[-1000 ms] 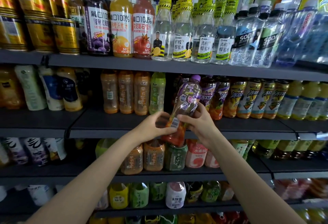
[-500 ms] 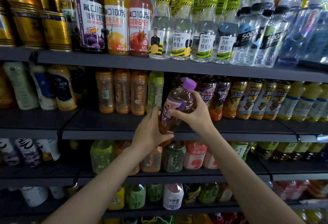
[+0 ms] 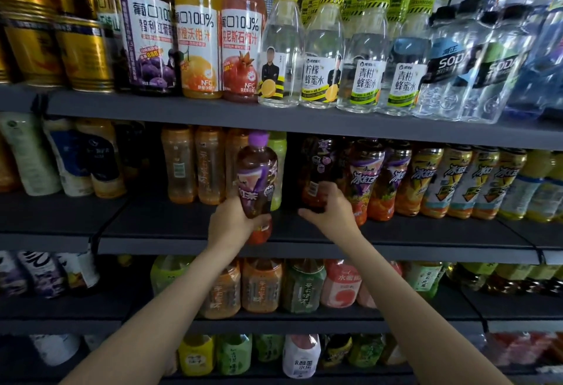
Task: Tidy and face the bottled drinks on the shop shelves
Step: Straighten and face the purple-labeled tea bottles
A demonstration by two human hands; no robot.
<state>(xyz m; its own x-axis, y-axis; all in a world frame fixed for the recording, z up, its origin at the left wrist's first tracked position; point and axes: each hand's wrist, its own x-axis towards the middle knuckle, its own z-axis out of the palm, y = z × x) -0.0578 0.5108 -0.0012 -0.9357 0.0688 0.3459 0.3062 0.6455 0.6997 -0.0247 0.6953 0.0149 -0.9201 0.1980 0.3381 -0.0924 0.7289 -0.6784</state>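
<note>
Bottled drinks (image 3: pixel 426 180) are seen ranked along the dark middle shelf (image 3: pixel 182 226), where a purple-capped tea bottle (image 3: pixel 257 177) is held upright above the front edge by the left hand (image 3: pixel 233 223), its fingers wrapped round the base. A dark bottle (image 3: pixel 316 171) in the row is gripped by the right hand (image 3: pixel 330 207). With both hands engaged, neighbouring bottles could be knocked over.

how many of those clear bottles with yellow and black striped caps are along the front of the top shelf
4 in a front row on the top shelf: first, second, third, fourth, left to right. More stand partly hidden behind.
</note>
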